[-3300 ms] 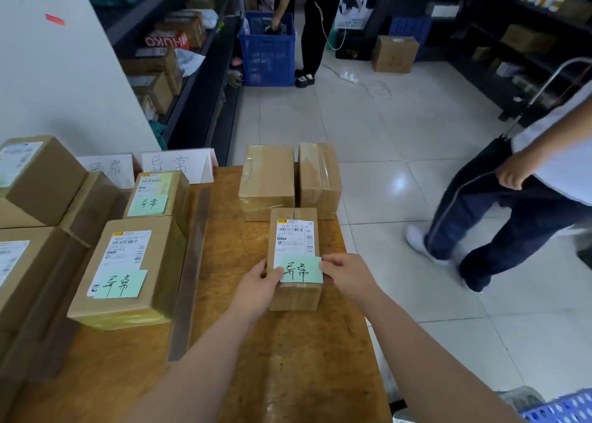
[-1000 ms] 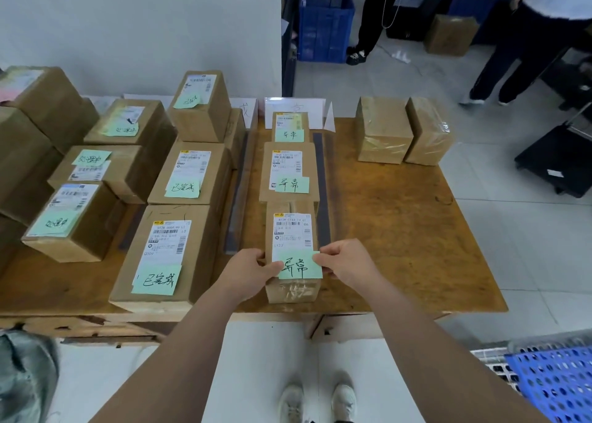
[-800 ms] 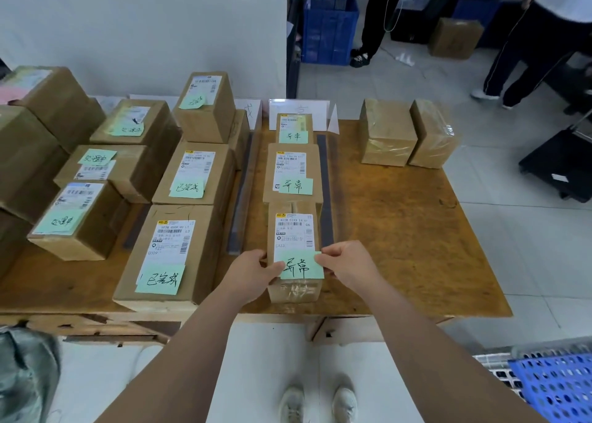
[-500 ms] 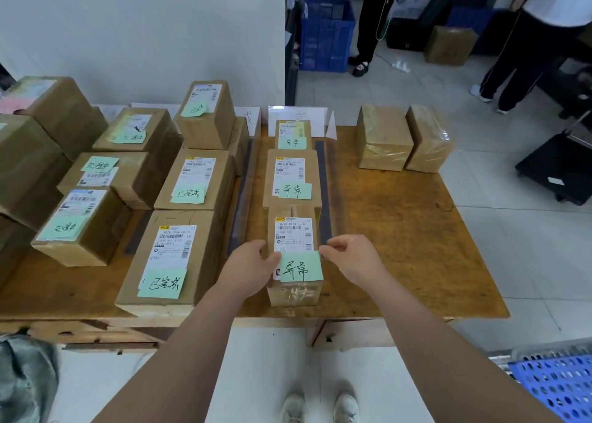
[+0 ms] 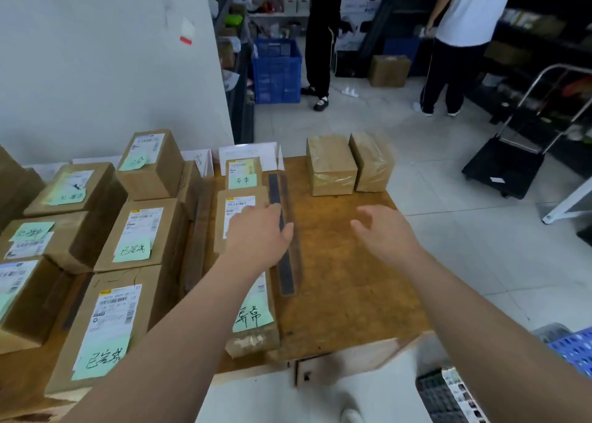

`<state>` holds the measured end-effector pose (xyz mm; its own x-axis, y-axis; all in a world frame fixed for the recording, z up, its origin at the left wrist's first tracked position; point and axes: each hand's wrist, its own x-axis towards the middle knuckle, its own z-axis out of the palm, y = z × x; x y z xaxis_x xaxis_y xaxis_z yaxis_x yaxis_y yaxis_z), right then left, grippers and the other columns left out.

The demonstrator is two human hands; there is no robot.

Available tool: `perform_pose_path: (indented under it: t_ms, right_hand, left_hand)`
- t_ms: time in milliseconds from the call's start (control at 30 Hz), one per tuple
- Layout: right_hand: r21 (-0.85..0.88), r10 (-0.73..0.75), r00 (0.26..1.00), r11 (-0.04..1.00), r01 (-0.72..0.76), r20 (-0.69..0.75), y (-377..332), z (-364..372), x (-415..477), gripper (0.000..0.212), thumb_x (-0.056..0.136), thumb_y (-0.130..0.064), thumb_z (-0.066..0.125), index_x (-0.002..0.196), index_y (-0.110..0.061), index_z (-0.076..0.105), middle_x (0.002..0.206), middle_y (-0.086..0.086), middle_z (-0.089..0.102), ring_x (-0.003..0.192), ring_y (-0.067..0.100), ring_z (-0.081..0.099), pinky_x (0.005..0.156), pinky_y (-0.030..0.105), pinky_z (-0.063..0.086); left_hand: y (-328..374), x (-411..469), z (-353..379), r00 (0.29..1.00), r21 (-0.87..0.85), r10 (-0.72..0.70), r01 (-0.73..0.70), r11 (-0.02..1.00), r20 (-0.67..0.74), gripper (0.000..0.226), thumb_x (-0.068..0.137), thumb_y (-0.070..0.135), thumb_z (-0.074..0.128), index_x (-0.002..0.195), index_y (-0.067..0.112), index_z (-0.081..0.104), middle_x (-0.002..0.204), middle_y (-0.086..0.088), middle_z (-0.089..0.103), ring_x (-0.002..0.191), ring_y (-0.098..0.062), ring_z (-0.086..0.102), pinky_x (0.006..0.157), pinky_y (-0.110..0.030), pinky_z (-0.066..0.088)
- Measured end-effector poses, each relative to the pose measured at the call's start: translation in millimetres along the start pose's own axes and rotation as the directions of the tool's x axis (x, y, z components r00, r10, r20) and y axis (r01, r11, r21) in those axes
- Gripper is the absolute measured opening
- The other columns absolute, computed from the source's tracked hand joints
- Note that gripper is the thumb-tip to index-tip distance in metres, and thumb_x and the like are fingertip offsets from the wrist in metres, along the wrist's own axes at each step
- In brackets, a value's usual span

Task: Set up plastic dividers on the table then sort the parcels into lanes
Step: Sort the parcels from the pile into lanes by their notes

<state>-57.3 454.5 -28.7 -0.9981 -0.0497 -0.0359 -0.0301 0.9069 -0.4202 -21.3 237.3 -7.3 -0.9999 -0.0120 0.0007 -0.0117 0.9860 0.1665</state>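
Observation:
A wooden table (image 5: 346, 294) carries cardboard parcels in lanes split by dark plastic dividers (image 5: 283, 240). The nearest parcel of the middle lane (image 5: 256, 323), with a green note, lies at the front edge, partly under my left forearm. Behind it lie two more labelled parcels (image 5: 237, 205). My left hand (image 5: 259, 233) hovers open over the middle lane beside the right divider. My right hand (image 5: 384, 233) hangs open above bare wood. Two unlabelled taped parcels (image 5: 331, 166) stand at the far right corner.
Lanes on the left hold several labelled boxes (image 5: 134, 230). White folded sign cards (image 5: 248, 155) stand at the lanes' far end against a white wall. Two persons (image 5: 455, 38) stand beyond, near a blue crate (image 5: 277, 67) and a black trolley (image 5: 503, 166).
Both hands have let go of the front parcel and risen forward, spread open. The parcel now rests in the middle lane; my view tilted up toward the room.

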Motion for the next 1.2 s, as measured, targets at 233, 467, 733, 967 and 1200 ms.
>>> perform_pose_path:
  t_ms: [233,467,733,967,1200]
  right_hand:
    - [-0.072,0.056,0.998,0.996,-0.056,-0.004,64.6,-32.3,46.1,0.045,0.098,-0.037,0.049,0.139,-0.02,0.052,0.141,0.002,0.054,0.126,0.022,0.052,0.103,0.037,0.043]
    - [-0.065,0.054,0.998,0.996,-0.053,0.013,133.1,-64.7,126.5,0.043,0.098,-0.034,0.049,0.139,-0.018,0.052,0.142,0.004,0.052,0.128,0.022,0.05,0.105,0.034,0.039]
    - [-0.003,0.07,0.995,0.998,-0.07,0.069,206.8,-79.1,215.8,0.043,0.099,-0.03,0.048,0.14,-0.018,0.051,0.142,0.0,0.053,0.13,0.019,0.048,0.105,0.031,0.038]
    - [0.048,0.09,0.991,0.994,-0.095,0.1,247.9,-69.6,260.1,0.04,0.098,-0.032,0.05,0.136,-0.02,0.055,0.135,0.0,0.058,0.118,0.019,0.056,0.099,0.029,0.041]
    - [0.093,0.124,0.984,0.986,-0.136,0.13,266.3,-59.3,275.3,0.04,0.098,-0.033,0.05,0.136,-0.022,0.055,0.138,-0.001,0.056,0.12,0.019,0.055,0.102,0.031,0.043]
  left_hand:
    - [71.9,63.7,1.6,0.991,0.067,0.133,-0.131,0.989,-0.013,0.047,0.101,0.046,0.04,0.137,0.018,0.051,0.139,-0.004,0.055,0.123,-0.026,0.053,0.099,-0.041,0.045]
    - [147.8,164.5,29.2,0.99,0.086,0.138,-0.138,0.987,0.011,0.04,0.099,0.046,0.042,0.12,0.017,0.06,0.114,-0.004,0.064,0.105,-0.024,0.059,0.089,-0.039,0.051]
    - [223.7,285.1,73.9,0.996,0.081,0.003,-0.011,0.997,0.095,0.049,0.096,0.051,0.042,0.126,0.015,0.053,0.117,-0.011,0.059,0.111,-0.032,0.054,0.078,-0.039,0.043]
    - [255.9,352.9,114.5,0.964,-0.007,-0.166,0.171,0.985,0.21,0.084,0.085,0.069,0.053,0.146,0.016,0.031,0.148,-0.023,0.033,0.131,-0.04,0.039,0.101,-0.046,0.04]
    - [271.3,376.2,144.3,0.906,-0.16,-0.292,0.352,0.922,0.306,0.104,0.079,0.062,0.067,0.156,0.026,0.007,0.159,-0.021,0.001,0.136,-0.044,0.029,0.108,-0.049,0.035]
